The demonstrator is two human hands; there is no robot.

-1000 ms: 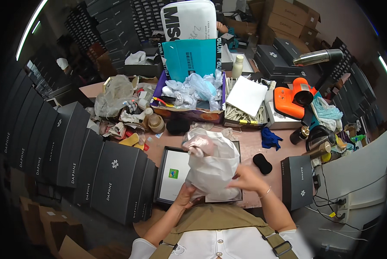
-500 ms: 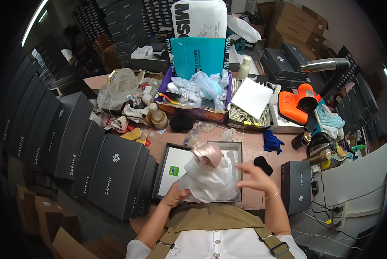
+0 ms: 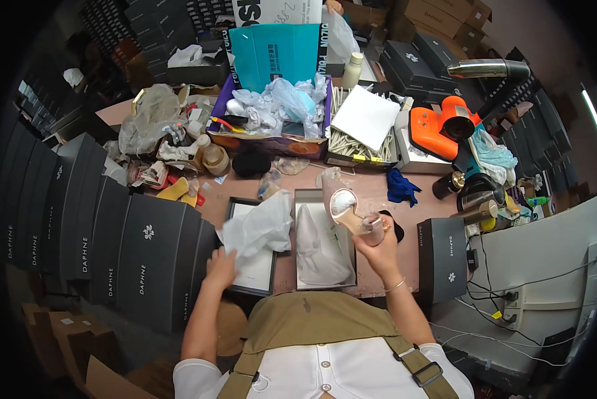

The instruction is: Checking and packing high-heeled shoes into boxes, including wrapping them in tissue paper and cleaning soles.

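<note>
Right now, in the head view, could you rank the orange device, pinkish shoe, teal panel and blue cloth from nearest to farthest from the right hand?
From the right hand:
1. Pinkish shoe: held in it.
2. Blue cloth: beyond, slightly right.
3. Orange device: farther back, right.
4. Teal panel: far back, left.
</note>
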